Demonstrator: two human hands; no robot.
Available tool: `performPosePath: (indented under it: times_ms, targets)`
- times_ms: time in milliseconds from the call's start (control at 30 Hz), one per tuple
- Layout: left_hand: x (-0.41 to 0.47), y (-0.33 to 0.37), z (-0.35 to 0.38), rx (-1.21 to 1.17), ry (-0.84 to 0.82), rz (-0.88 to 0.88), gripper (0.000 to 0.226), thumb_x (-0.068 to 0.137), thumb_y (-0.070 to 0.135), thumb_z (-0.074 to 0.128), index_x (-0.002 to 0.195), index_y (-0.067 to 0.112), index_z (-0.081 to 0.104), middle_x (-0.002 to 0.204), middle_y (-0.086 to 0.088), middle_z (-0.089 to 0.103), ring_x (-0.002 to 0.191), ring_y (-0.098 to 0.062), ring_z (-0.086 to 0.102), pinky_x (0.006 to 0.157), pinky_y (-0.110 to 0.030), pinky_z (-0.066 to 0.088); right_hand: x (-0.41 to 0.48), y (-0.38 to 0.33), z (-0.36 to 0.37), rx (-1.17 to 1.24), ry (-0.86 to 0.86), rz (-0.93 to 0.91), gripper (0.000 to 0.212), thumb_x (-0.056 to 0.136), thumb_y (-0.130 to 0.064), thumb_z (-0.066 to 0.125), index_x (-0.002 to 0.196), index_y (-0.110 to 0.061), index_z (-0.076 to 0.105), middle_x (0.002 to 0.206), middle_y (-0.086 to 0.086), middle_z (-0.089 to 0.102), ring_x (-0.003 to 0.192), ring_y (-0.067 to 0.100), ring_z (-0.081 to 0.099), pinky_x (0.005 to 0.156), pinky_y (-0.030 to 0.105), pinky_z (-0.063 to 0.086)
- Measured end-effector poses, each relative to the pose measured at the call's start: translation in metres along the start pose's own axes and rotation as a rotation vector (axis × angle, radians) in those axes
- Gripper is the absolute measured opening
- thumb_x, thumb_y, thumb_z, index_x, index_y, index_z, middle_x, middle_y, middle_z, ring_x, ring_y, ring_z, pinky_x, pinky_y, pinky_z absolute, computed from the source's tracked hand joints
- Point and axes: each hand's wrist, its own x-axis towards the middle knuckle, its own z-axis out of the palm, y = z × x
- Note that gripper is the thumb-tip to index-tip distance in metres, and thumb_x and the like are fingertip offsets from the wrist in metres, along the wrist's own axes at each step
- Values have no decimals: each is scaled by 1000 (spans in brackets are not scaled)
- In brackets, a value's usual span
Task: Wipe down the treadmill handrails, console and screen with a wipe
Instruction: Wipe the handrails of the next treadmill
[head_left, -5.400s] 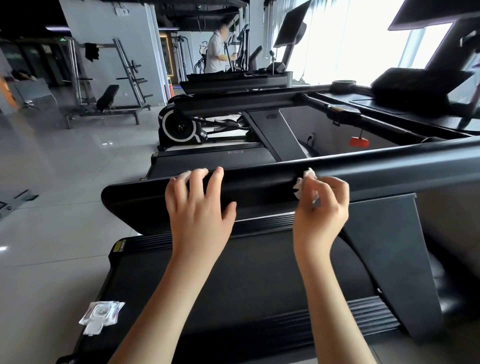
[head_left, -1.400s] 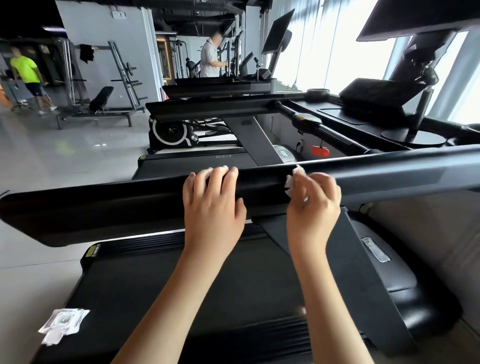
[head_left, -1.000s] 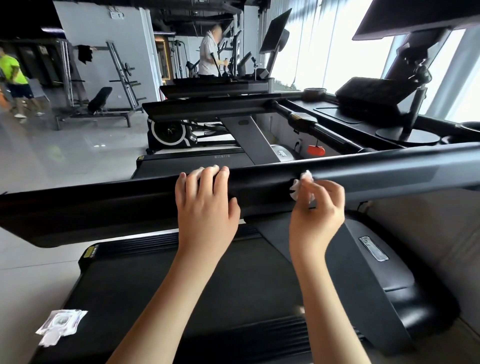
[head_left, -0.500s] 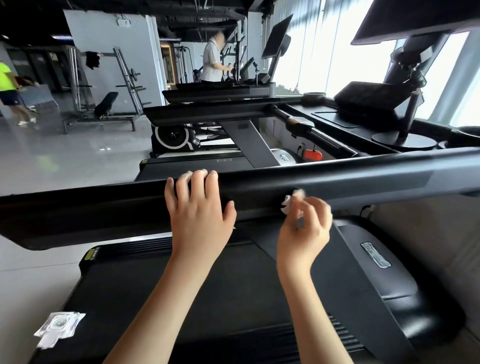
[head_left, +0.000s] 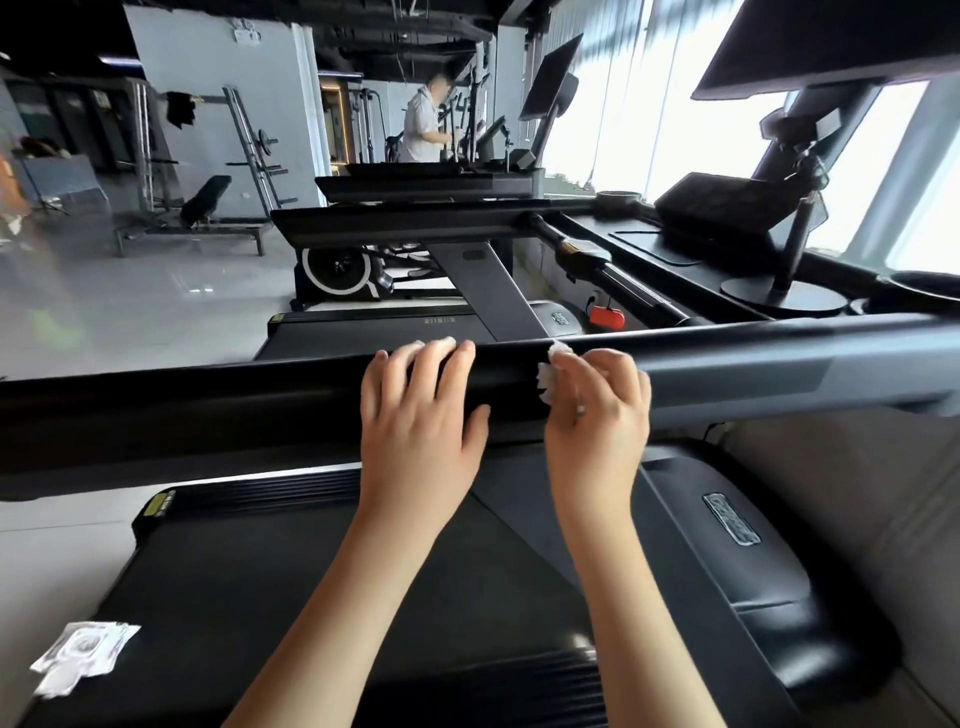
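A long black treadmill handrail (head_left: 208, 405) runs across the view from left to right. My left hand (head_left: 421, 415) rests on its top, fingers laid over the far edge. Just to the right, my right hand (head_left: 597, 410) pinches a small crumpled white wipe (head_left: 549, 374) and holds it against the rail. The console (head_left: 722, 208) and the underside of the screen (head_left: 831, 41) sit at the upper right. The treadmill belt (head_left: 311, 597) lies below my arms.
A white wipe packet (head_left: 78, 654) lies on the deck's left edge. More treadmills (head_left: 405, 223) stand in a row beyond, with a person (head_left: 423, 124) on a far machine. A weight bench (head_left: 202, 202) stands at the back left. Bright windows fill the right.
My right hand with the wipe has slid back up onto the rail's upper edge after dipping lower. My left hand stays resting on the rail.
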Motion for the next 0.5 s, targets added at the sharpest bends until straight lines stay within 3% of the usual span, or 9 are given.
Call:
performPosePath:
  times_ms: [167, 333, 500]
  targets:
    - [0, 1, 5, -41, 57, -6, 47, 84, 31, 50, 124, 10, 60, 122, -6, 60, 115, -31, 49, 106, -49, 35, 1, 28, -11, -87, 152, 104, 16, 89, -8, 59, 93, -5, 74, 92, 14, 63, 81, 22, 46, 73, 29, 39]
    - [-1, 1, 7, -38, 72, -4, 47, 84, 29, 51, 125, 9, 59, 122, -7, 59, 116, -29, 46, 106, -49, 34, -27, 19, -5, -83, 66, 49, 9, 84, 1, 63, 80, -4, 70, 89, 13, 62, 77, 28, 53, 69, 30, 41]
    - [-2, 0, 8, -26, 77, 10, 46, 83, 28, 52, 125, 9, 60, 122, -8, 59, 115, -30, 46, 105, -50, 34, -9, 37, -12, -99, 237, 201, 17, 89, -4, 61, 74, 0, 67, 90, 16, 61, 74, 38, 58, 66, 34, 44]
